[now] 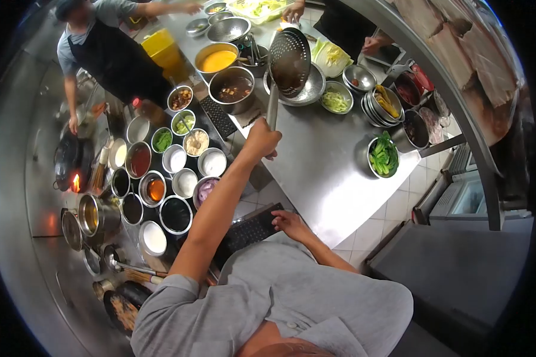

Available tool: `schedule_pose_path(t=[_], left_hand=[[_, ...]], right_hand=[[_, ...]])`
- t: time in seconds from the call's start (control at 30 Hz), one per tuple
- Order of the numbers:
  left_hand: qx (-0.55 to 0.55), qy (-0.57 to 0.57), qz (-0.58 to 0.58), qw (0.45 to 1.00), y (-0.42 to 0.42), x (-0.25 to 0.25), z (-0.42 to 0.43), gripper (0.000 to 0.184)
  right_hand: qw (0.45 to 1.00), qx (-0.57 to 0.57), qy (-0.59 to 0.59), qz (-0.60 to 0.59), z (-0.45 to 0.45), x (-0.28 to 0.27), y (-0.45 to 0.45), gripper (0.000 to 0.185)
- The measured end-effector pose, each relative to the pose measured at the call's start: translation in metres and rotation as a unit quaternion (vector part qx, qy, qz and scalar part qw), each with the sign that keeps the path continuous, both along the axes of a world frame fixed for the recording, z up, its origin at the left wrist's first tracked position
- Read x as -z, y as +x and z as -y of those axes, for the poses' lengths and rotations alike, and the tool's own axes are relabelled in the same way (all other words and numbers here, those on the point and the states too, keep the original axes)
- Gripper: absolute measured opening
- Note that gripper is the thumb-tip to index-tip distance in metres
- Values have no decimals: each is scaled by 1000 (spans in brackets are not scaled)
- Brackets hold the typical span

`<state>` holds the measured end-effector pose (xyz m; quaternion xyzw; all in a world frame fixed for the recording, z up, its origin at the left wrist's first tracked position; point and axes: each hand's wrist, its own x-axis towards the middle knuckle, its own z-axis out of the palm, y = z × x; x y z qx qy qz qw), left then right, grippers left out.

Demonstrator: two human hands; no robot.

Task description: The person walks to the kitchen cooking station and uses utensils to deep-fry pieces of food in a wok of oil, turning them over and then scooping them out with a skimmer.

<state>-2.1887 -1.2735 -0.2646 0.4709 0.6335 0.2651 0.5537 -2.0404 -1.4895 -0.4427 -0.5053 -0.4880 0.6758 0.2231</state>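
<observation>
Gripping a long-handled, round, perforated metal strainer (290,62), the left hand (262,141) holds it lifted near the left edge of the silver steel worktop (315,160), not yet set down; any contents are unclear. The right hand (289,226) curls loosely, seemingly empty.

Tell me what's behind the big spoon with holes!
A shiny metal bowl pokes out behind the big spoon, which the left hand holds. The spoon covers part of the bowl, so whatever lies there can't be seen.
</observation>
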Motion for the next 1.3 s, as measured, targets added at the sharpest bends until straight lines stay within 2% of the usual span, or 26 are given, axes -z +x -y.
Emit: schedule_pose_path(t=[0.03, 0.07, 0.1, 0.13, 0.17, 0.23, 0.33, 0.43, 0.47, 0.5, 0.53, 0.6, 0.63, 0.7, 0.77, 0.87, 0.93, 1.0, 1.07, 1.13, 1.2, 1.23, 1.27, 1.3], left_hand=[[11, 35, -103, 994, 3, -4, 0, 32], [12, 37, -102, 994, 2, 15, -4, 32], [9, 144, -199, 969, -1, 49, -10, 33], [5, 248, -292, 924, -1, 54, -8, 34], [4, 246, -292, 924, -4, 60, -6, 34], [-18, 219, -322, 921, -6, 29, 11, 34], [-52, 219, -316, 922, -25, 20, 32, 33], [-79, 225, -266, 934, -63, 45, 69, 35], [-89, 224, -243, 940, -80, 52, 92, 35], [-100, 233, -250, 935, -95, 52, 121, 35], [-118, 238, -262, 928, -106, 51, 152, 36], [-185, 345, -272, 879, -139, 78, 210, 37], [-246, 325, -300, 863, -155, 73, 249, 37], [-279, 186, -232, 913, -171, 57, 326, 38], [-362, 145, -251, 886, -184, 58, 399, 38], [-444, 93, -275, 848, -192, 52, 487, 37], [-550, 52, -274, 787, -197, 52, 539, 37], [-616, 36, -270, 739, -201, 52, 584, 38], [-658, 32, -312, 684, -206, 69, 624, 40], [-721, 10, -247, 647, -213, 49, 658, 34], [-732, 17, -289, 617, -224, 57, 693, 31], [-732, 37, -333, 593, -229, 67, 710, 30], [-732, 38, -331, 594, -235, 60, 718, 30], [-750, -2, -339, 568, -240, 47, 724, 29]], right_hand=[[1000, -2, 6, 8, -2, -1, 0, 38], [1000, -1, 7, 9, -4, -2, 0, 38], [1000, 0, 0, 3, -4, -2, 0, 37], [1000, 1, -8, -3, -3, -2, 0, 36], [1000, -1, -10, -3, -3, -1, 0, 36], [999, -25, 19, 20, -3, 0, 0, 35], [999, -41, 26, 5, -1, 12, -3, 35], [996, -79, 33, 20, -2, 10, -8, 38], [991, -127, 32, 19, 0, 1, -12, 38], [992, -119, 19, 22, 0, -13, -18, 37], [992, -120, 5, 25, 1, -22, -28, 36], [992, -127, -22, 2, 11, -19, -45, 37], [984, -173, -25, 16, 13, -15, -50, 37], [961, -272, -25, 34, 21, -5, -67, 37], [941, -333, 11, 67, 32, 0, -89, 37], [897, -439, 25, 44, 46, 22, -129, 37], [886, -461, 35, 32, 68, 40, -167, 34], [879, -474, -52, -7, 90, 54, -214, 28], [876, -475, -78, -8, 114, 78, -274, 43], [874, -481, -51, 42, 147, 93, -342, 48], [882, -471, 14, 27, 179, 123, -407, 50], [891, -452, 12, 43, 197, 115, -434, 46], [900, -431, 10, 59, 210, 106, -458, 42], [901, -430, 10, 60, 213, 112, -480, 42]])
